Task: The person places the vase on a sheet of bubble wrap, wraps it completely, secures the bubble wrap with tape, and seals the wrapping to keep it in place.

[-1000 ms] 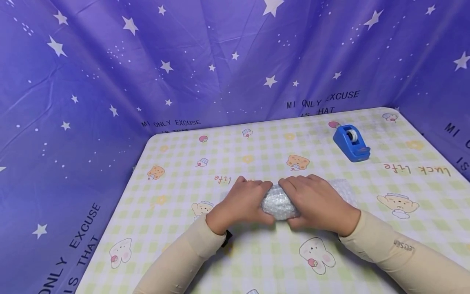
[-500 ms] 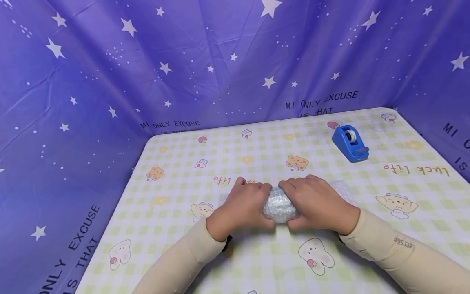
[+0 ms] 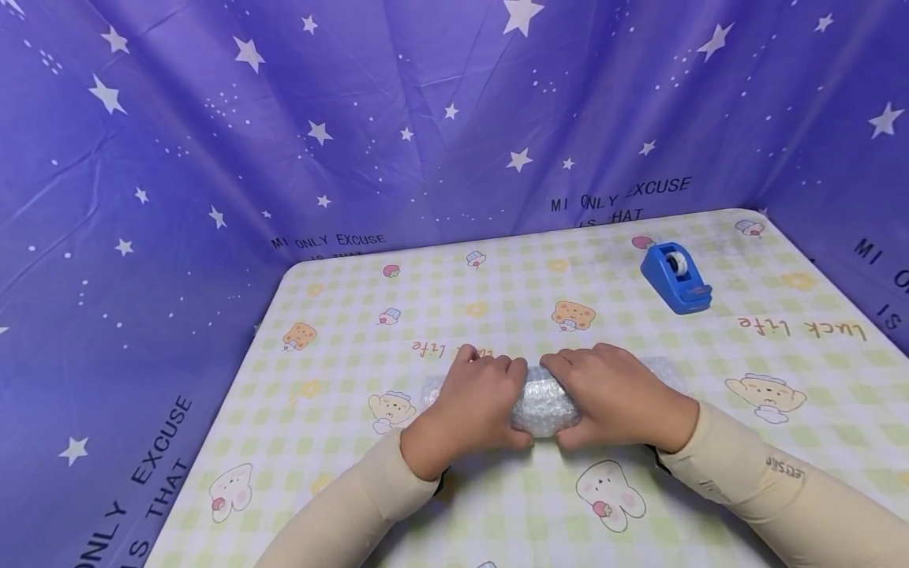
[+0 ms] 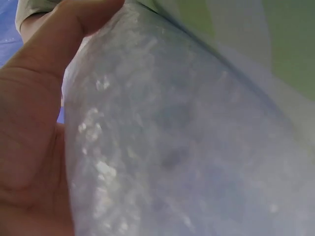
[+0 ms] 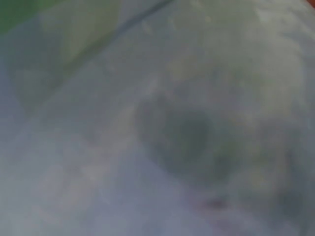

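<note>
A roll of clear bubble wrap [image 3: 545,404] lies crosswise on the table in the head view, its ends sticking out past both hands. My left hand [image 3: 477,406] grips it from the left, fingers over the far side and thumb on the near side. On the right part, my right hand [image 3: 616,398] holds it the same way. In the left wrist view the bubble wrap [image 4: 172,128] fills most of the picture beside the thumb and palm. Bubble wrap [image 5: 123,147] also fills the blurred right wrist view. Whatever may be inside the roll cannot be made out.
A blue tape dispenser [image 3: 676,278] with a roll of tape stands at the back right of the table. The table [image 3: 341,308] wears a green-and-white checked cover with cartoon prints. A purple starry curtain [image 3: 398,118] hangs behind and at both sides.
Both hands have shifted slightly toward the near edge with the bubble wrap between them. The roll has turned a little under the fingers, and more of its left end shows.
</note>
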